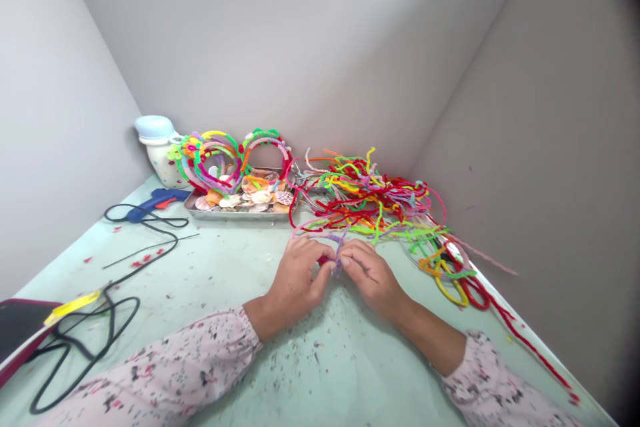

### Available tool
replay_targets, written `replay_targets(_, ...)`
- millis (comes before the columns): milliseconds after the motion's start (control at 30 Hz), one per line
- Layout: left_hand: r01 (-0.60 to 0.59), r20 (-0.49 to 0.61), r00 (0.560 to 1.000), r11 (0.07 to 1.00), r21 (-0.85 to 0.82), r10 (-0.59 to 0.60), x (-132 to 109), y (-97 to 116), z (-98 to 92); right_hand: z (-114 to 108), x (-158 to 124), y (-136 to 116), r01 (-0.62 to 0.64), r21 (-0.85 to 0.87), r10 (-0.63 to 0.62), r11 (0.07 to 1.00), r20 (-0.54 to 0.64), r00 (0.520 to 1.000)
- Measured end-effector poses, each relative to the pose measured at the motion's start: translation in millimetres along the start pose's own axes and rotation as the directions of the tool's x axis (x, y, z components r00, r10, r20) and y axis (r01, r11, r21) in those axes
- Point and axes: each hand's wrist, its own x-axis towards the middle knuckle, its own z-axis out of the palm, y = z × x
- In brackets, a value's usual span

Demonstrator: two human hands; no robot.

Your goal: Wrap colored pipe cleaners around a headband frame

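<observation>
Near the middle of the table, my left hand (303, 273) pinches a purple fuzzy stem (342, 240) between thumb and fingers. My right hand (370, 273) meets it from the right, its fingertips closed on the same purple stem. Behind my fingers a pink and purple fuzzy band (320, 235) curves away to the left. A bit of dark red shows between my left thumb and forefinger. My fingers cover most of the spot where they meet.
A metal tray (240, 215) of shells with fuzzy headbands (215, 160) stands at the back. Tangled colourful stems (370, 193) lie right of it. A white cup (163, 153), a blue tool (150, 205), a black cord (113, 307) and a dark device (23, 330) are at left.
</observation>
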Motion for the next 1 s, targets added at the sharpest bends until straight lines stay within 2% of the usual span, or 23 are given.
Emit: replay_targets(1000,-0.014,0.014,1.0,1.0,-0.017,0.014,0.5,0.0,0.0,0.7,0.1,0.2,0.005,-0.018,-0.004,1.0,0.018,1.0)
